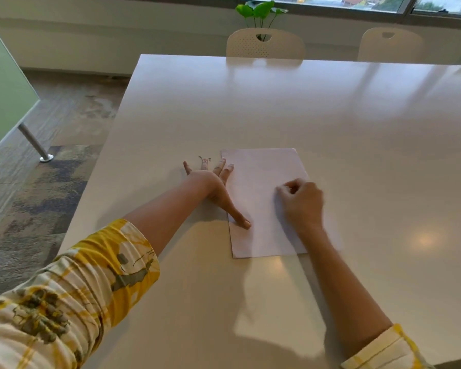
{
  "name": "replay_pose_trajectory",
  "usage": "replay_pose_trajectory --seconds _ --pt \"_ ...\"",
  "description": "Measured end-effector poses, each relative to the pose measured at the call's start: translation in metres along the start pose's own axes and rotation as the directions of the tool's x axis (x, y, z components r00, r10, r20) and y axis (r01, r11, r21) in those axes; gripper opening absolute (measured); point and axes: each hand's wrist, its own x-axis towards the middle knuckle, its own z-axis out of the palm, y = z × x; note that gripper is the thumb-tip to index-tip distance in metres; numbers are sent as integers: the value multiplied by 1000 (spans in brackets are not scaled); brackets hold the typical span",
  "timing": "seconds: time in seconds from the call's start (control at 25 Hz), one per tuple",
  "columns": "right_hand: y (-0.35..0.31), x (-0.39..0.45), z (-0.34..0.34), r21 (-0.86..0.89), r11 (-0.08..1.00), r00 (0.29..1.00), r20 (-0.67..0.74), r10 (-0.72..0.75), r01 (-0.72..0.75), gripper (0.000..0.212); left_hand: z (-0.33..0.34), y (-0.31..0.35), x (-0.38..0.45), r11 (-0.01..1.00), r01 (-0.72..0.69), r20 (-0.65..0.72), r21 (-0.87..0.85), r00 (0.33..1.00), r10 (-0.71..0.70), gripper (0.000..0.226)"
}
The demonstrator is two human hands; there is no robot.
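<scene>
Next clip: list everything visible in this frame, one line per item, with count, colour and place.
pale pinkish-white rectangular paper sheet: 1, pinkish-white, flat on the table's middle.
glossy white table: 1, white, fills most of the view.
beige perforated plastic chairs: 2, beige, at the table's far edge.
green leafy plant: 1, green, behind the left chair.
green panel on a metal leg: 1, green, far left.
patterned grey carpet: 1, grey-brown, floor at left.
yellow-and-cream patterned sleeves: 2, both forearms, bottom.
left hand: 1, fingers spread, thumb pressing the paper's left edge.
right hand: 1, fingers curled, resting on the paper.
</scene>
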Motion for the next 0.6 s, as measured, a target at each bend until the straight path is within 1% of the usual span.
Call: replay_pose_trajectory --seconds 0.04,0.08,0.12,0.2,0.24,0.28,0.32,0.36,0.4,0.44,0.48,0.52,0.6 --pt "-8 -15 17 32 997 992 101 -80 77 7 0 0 0 1000 3 0 13 1000 -3 175" --pt "-10 -24 25 68 990 982 135 -128 120 5 0 0 0 1000 5 1 24 1000 -6 175" --pt "-6 -21 22 65 991 987 102 -122 116 6 0 1 0 1000 6 0 29 1000 -6 175" --pt "13 6 -4 -24 999 999 -35 21 -22 12 0 0 0 1000 6 -6 13 1000 -6 175" --pt "22 19 -19 -76 993 991 -108 80 -88 15 0 1 -1 1000 4 -8 6 1000 -4 174" --pt "25 24 -24 -94 988 983 -145 111 -125 15 0 0 -2 1000 4 -8 4 1000 -4 174" --pt "20 21 -21 -95 988 984 -145 103 -118 15 0 0 -2 1000 7 -6 9 1000 -7 174" --pt "9 10 -9 -60 997 995 -88 45 -50 13 0 1 -2 1000 10 -4 15 1000 -10 173" --pt "-3 -7 9 17 999 999 39 -37 36 10 -1 1 -1 1000 13 -3 23 1000 -13 172" --pt "-10 -25 24 89 992 979 176 -106 92 7 -1 1 -2 999 13 -2 32 1000 -13 170" --pt "-11 -35 30 143 983 963 223 -149 119 6 0 1 -2 999 11 -2 36 1000 -11 169" --pt "-6 -30 24 135 985 973 187 -135 111 6 -1 1 -1 999 10 -2 32 1000 -9 171" --pt "13 2 -3 -7 1000 1000 -3 -3 3 11 -1 1 -2 1000 9 -1 13 1000 -9 174"
